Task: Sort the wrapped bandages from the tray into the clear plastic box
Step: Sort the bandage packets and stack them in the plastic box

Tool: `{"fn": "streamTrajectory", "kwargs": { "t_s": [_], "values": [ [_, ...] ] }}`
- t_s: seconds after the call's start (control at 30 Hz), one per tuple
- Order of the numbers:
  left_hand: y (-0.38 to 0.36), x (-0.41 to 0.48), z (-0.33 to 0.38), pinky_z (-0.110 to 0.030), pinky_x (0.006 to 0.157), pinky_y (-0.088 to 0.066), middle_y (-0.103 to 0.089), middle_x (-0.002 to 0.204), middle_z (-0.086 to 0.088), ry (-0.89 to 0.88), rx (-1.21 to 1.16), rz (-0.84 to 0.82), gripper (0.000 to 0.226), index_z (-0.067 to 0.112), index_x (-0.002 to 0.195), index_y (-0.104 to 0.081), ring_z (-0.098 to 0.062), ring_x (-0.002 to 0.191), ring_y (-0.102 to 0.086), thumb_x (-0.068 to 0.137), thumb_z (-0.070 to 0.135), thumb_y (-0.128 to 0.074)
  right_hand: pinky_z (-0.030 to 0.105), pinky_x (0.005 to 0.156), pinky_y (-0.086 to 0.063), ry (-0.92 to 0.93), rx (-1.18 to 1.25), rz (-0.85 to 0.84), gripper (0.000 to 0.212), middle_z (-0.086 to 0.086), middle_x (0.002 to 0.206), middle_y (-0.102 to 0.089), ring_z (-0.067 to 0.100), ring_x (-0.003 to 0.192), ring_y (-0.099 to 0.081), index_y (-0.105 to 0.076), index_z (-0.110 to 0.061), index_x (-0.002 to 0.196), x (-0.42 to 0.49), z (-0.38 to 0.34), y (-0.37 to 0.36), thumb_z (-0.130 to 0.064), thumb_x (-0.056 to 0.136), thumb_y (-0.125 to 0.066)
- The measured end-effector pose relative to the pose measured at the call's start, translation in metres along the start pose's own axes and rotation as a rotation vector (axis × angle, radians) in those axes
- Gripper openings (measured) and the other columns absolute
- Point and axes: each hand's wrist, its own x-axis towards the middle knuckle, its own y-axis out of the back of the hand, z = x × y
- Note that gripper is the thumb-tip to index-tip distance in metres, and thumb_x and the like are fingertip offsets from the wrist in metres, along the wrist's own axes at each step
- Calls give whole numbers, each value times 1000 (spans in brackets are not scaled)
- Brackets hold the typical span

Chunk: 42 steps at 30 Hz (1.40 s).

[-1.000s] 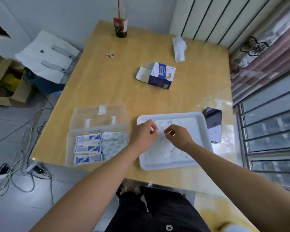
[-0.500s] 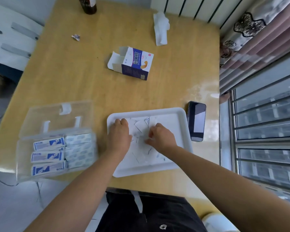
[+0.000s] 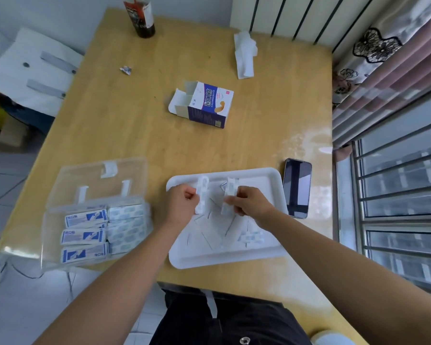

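Note:
A white tray (image 3: 271, 178) lies on the wooden table in front of me with several wrapped bandages (image 3: 250, 237) scattered in it. My left hand (image 3: 182, 204) grips one wrapped bandage (image 3: 202, 192) upright over the tray's left part. My right hand (image 3: 250, 201) pinches another wrapped bandage (image 3: 230, 195) upright beside it. To the left stands the clear plastic box (image 3: 52, 235), lid open, with rows of stacked bandages (image 3: 85, 235) inside.
A dark phone (image 3: 297, 188) lies right of the tray. An opened bandage carton (image 3: 204, 104) sits mid-table. Farther back are a crumpled tissue (image 3: 244, 53), a small scrap (image 3: 125, 70) and a dark bottle (image 3: 141, 18). The box overhangs the table's left front corner.
Both hands were pressed down among the bandages in the tray; now each has lifted with one bandage held upright.

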Motion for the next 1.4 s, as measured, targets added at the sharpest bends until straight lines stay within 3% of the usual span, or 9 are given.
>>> {"fn": "streamTrajectory", "kwargs": {
  "t_s": [0.1,0.27,0.37,0.47,0.57,0.73,0.87,1.07,1.4],
  "values": [
    [0,-8,10,-23,59,-57,-66,81,-8,104,-309,-63,3,4,90,-65,-21,73,-65,88,4,-63,20,50,-37,20,81,-110,25,3,58,-46,12,51,-43,-53,-7,73,-1,-8,-6,-12,79,-77],
    [2,-19,16,-22,61,-57,-70,80,-10,168,-402,-139,10,2,95,-70,-15,64,-66,86,6,-67,20,50,-36,87,138,-118,33,-1,55,-49,12,50,-43,-56,-4,97,-4,-10,-9,-5,74,-80],
    [1,-25,20,-24,62,-58,-69,78,-10,184,-414,-218,8,4,93,-70,-15,60,-65,87,6,-64,22,59,-40,111,-8,-82,46,1,70,-56,14,65,-50,-55,-4,106,-5,-11,-12,-16,71,-84],
    [2,-28,21,-29,64,-58,-68,77,-11,238,-469,-234,15,2,96,-68,-21,64,-68,92,12,-58,22,64,-42,164,-193,-112,31,1,78,-58,10,67,-52,-61,-11,96,-4,-14,-15,-24,76,-81],
    [1,-29,23,-35,67,-59,-68,87,-13,238,-411,-268,21,3,102,-64,-27,75,-69,92,21,-59,19,57,-35,247,-395,-185,24,-7,63,-47,3,53,-41,-56,-14,75,-6,-21,-22,-24,80,-77],
    [2,-25,10,-40,74,-52,-67,92,-7,151,-176,-117,16,5,101,-56,-27,87,-64,93,18,-51,20,56,-47,163,-339,-182,30,0,83,-61,8,57,-55,-63,-17,108,-12,-22,-33,-31,83,-73],
    [9,-30,0,-41,77,-54,-72,83,-6,193,-303,-57,13,5,107,-48,-25,80,-69,96,8,-43,34,71,-50,158,-691,-33,31,-4,85,-57,16,76,-56,-59,-17,109,-14,-7,-41,-34,84,-67],
    [10,-38,-7,-20,49,-44,-53,65,-10,246,-278,-51,26,-1,118,-41,-20,58,-54,94,1,-30,31,70,-40,311,-1278,-11,49,6,117,-44,24,100,-53,-52,-13,114,-19,9,-73,-44,80,-71],
    [12,-39,-19,-24,51,-39,-50,65,-7,300,-334,-52,26,9,110,-48,-21,61,-52,97,6,-26,32,71,-43,277,-1140,45,58,7,112,-53,25,96,-58,-42,-12,120,-19,16,-83,-31,77,-77]
  ]
}}
